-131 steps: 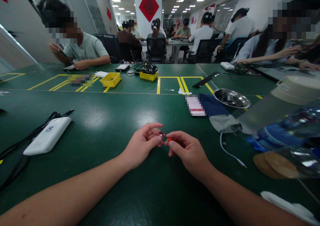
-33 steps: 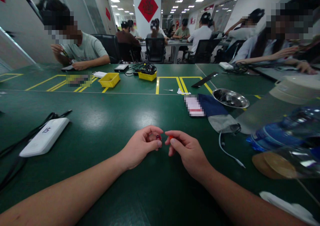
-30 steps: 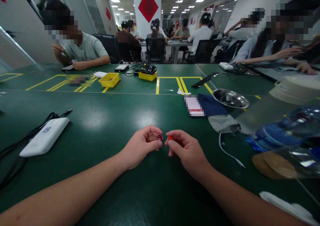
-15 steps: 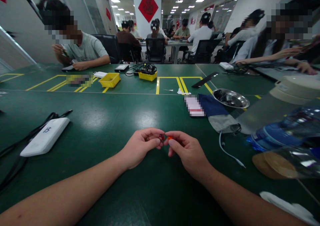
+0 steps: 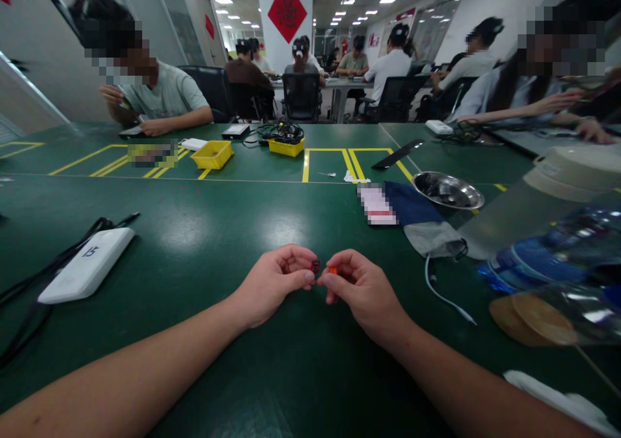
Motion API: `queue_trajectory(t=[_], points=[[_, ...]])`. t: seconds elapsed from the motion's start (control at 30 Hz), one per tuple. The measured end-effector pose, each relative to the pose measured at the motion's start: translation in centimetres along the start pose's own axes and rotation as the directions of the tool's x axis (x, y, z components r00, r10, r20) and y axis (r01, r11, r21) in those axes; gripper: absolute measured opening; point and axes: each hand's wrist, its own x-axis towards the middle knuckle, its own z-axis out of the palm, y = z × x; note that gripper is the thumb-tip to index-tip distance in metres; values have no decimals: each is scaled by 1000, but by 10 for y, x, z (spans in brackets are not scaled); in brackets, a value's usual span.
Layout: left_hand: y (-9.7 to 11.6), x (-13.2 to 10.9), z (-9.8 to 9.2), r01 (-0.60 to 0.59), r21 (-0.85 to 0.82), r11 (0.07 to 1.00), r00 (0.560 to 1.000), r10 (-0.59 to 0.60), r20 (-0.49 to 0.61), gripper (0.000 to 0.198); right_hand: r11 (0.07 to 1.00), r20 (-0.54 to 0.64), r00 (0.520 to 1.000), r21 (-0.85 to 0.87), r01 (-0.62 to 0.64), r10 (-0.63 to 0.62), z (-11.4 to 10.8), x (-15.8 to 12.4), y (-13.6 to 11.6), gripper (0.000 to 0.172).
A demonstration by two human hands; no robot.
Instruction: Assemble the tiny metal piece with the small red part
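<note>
Above the dark green table (image 5: 218, 373), my left hand (image 5: 274, 279) pinches a tiny dark red and black piece (image 5: 315, 266) between thumb and fingers. A small orange piece (image 5: 332, 270) is held in the fingertips of my right hand (image 5: 361, 286). Both pieces are too small for me to tell their exact kind. The two hands face each other with their fingertips very close, and a narrow gap lies between the pieces. My fingers partly cover both of them.
Left lies a white power bank (image 5: 90, 266) with black cables. Ahead are yellow trays (image 5: 212, 156) and a phone (image 5: 377, 205) beside a blue-grey pouch (image 5: 417, 211). A metal bowl (image 5: 447, 191), a large bottle (image 5: 543, 192) and plastic bottles (image 5: 557, 250) stand right. Other people sit around.
My fingertips have drawn slightly apart, and the red and black piece shows more clearly at the left fingertips. The orange piece has shifted a little to the right.
</note>
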Motion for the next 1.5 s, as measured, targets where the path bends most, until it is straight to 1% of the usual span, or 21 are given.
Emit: queue_trajectory(t=[0.13, 0.27, 0.33, 0.47, 0.53, 0.67, 0.73, 0.93, 1.1, 1.27, 1.43, 1.5], points=[[0, 0, -1, -8, -12, 1000, 1000, 8, 21, 31, 1000, 6, 1000, 10, -13, 13, -1, 0, 0, 22], [-1, 0, -2, 13, -12, 1000, 999, -13, 37, 35, 999, 23, 999, 25, -24, 24, -1, -1, -1, 22], [0, 0, -2, 26, -13, 1000, 998, -25, 61, 33, 999, 37, 999, 35, -23, 21, 0, -1, -2, 20], [1, 0, -1, 28, -2, 1000, 995, -28, 93, 23, 999, 29, 999, 41, -18, 16, 0, -1, -2, 20], [2, 0, 0, 26, -1, 1000, 997, -26, 72, 20, 999, 8, 1000, 37, -11, 10, -1, 0, 0, 22], [3, 1, 0, 48, -56, 997, 998, -50, -37, 20, 1000, -33, 999, 20, -2, 3, -2, 1, 3, 21], [3, 1, 0, 62, -79, 995, 995, -67, -70, 20, 1000, -40, 999, 16, -3, 4, -2, 1, 4, 21], [3, 1, 0, 18, -55, 998, 998, -20, -52, 18, 999, -55, 998, -32, 14, -16, -2, 1, 3, 21], [3, 1, 2, -3, -48, 999, 998, 1, -55, 17, 998, -75, 997, -58, 29, -34, -1, 1, 1, 17], [3, 0, 2, 6, -46, 999, 998, -9, -59, 17, 1000, -95, 995, -20, 17, -19, -1, 3, 2, 12], [1, 0, 0, 4, -27, 1000, 999, -5, -48, 15, 985, -134, 989, 167, -33, 56, -2, 5, 5, 12], [1, 0, 0, 3, -29, 1000, 999, -5, -46, 15, 981, -128, 990, 189, -37, 61, -2, 5, 5, 14]])
